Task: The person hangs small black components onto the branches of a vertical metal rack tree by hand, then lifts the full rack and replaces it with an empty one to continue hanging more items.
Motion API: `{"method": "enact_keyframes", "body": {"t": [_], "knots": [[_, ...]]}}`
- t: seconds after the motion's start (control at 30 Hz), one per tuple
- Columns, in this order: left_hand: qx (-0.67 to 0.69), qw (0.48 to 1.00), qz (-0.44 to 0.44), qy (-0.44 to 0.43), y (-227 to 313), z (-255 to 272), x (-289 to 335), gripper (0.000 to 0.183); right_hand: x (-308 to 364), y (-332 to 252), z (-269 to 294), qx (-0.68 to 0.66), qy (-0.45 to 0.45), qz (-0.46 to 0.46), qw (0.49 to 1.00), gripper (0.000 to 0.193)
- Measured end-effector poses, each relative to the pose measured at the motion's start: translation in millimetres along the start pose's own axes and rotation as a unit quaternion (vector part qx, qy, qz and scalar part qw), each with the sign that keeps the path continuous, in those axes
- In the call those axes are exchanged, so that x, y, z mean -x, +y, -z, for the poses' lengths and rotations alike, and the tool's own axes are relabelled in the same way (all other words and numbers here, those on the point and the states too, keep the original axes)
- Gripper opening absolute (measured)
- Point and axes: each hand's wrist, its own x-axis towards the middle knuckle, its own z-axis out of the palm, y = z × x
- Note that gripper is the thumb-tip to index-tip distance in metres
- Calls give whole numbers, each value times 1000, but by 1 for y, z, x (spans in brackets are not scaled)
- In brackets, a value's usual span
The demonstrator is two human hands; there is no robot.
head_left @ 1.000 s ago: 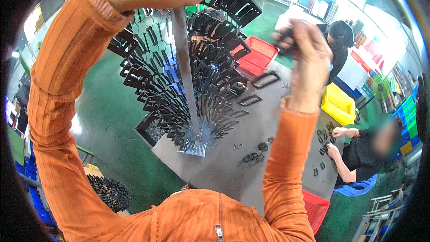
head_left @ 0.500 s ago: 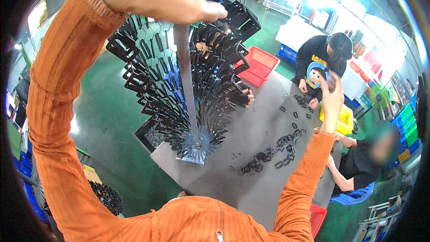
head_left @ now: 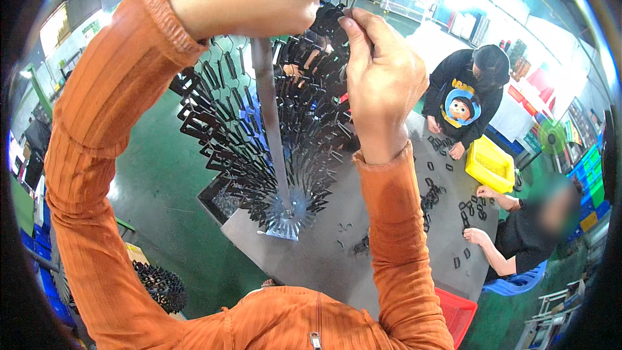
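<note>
A tall rack with a grey metal pole (head_left: 272,126) stands on the table, its spiky silver base (head_left: 285,217) at the bottom. Many black rectangular frames (head_left: 202,123) hang around it on thin wire hooks. My left hand (head_left: 259,0) is closed over the pole's top end, fingers curled at the upper edge; what they hold is hidden. Close to it on the right, my right hand (head_left: 387,74) pinches thumb and forefinger together beside the topmost black frames. Whatever sits between those fingertips is too small to make out.
Loose black frames (head_left: 431,194) lie on the grey table (head_left: 324,275). Two people work at its right side, one person's hand (head_left: 476,236) among frames. A yellow basket (head_left: 489,168) sits there, a red basket (head_left: 457,314) nearer me. A dark bin (head_left: 220,201) adjoins the table's left edge.
My right hand has swung left from above the table's right side to the rack top, its fingers closing into a pinch. My left hand's fingers have curled in, and it has shifted slightly right.
</note>
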Motion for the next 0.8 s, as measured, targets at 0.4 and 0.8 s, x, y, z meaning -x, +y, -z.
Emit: {"method": "enact_keyframes", "body": {"t": [0.4, 0.8], "knots": [[-74, 994, 78, -1, 29, 15, 5, 40, -22, 44, 33, -463, -233, -211, 829, 20], [13, 998, -46, 45, -8, 3, 20, 40, 24, 197, 167, -148, -158, -320, 922, 18]]}}
